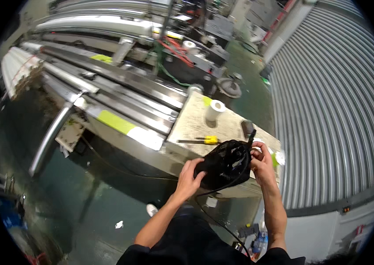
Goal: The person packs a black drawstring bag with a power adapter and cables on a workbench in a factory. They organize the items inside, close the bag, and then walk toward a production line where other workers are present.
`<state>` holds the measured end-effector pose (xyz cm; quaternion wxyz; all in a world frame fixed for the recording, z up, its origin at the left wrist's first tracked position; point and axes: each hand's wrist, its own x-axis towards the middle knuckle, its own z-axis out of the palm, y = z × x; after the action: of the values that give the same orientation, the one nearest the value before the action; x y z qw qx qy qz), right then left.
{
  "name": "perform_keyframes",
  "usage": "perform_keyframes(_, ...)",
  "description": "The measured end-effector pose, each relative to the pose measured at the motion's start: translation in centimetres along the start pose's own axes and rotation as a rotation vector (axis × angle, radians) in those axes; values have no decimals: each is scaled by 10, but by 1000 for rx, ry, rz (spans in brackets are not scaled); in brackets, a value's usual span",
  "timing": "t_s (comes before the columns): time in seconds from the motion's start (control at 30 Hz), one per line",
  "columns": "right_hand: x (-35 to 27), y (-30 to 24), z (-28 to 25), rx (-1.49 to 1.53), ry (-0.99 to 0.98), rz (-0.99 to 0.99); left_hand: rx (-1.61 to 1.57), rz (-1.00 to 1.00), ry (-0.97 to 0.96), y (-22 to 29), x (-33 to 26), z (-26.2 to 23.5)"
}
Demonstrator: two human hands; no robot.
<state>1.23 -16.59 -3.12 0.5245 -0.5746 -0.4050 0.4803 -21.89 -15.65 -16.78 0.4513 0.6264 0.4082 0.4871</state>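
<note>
A black mesh bag [224, 165], or a similar mesh pouch, is held up in front of me above the near edge of a pale wooden tabletop [189, 119]. My left hand [189, 179] grips its left side between thumb and fingers. At its upper right rim, my right hand [261, 161] pinches the edge beside a short black stick-like piece [252, 136]. Pale and dark items inside show through the opening, too unclear to name. A thin black cable [215, 221] hangs from the bag toward my body.
On the tabletop are a white roll [214, 110], a yellow-bodied tool with a long dark bar [210, 140] and a dark block [247, 128]. Long metal machine rails [129, 88] extend left. A corrugated shutter [328, 110] stands right. Paper scraps [119, 224] lie on the green floor.
</note>
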Motion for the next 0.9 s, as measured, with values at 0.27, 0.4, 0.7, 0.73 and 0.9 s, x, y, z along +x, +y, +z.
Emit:
perform_keyframes(0.27,-50,67,238,84,-522,280,427,32,703,-24,-162,-160)
perform_keyframes(0.4,-81,120,340,-115,-669,306,442,-83,877,-65,-245,-182)
perform_keyframes(0.7,-164,176,530,-119,-1084,535,627,-514,1198,-87,-353,-292)
perform_keyframes(0.73,-160,188,549,-122,-1123,584,601,-542,1169,-92,-359,-310)
perform_keyframes(0.9,-174,220,649,-171,-1173,576,645,-613,1068,-134,-390,-394)
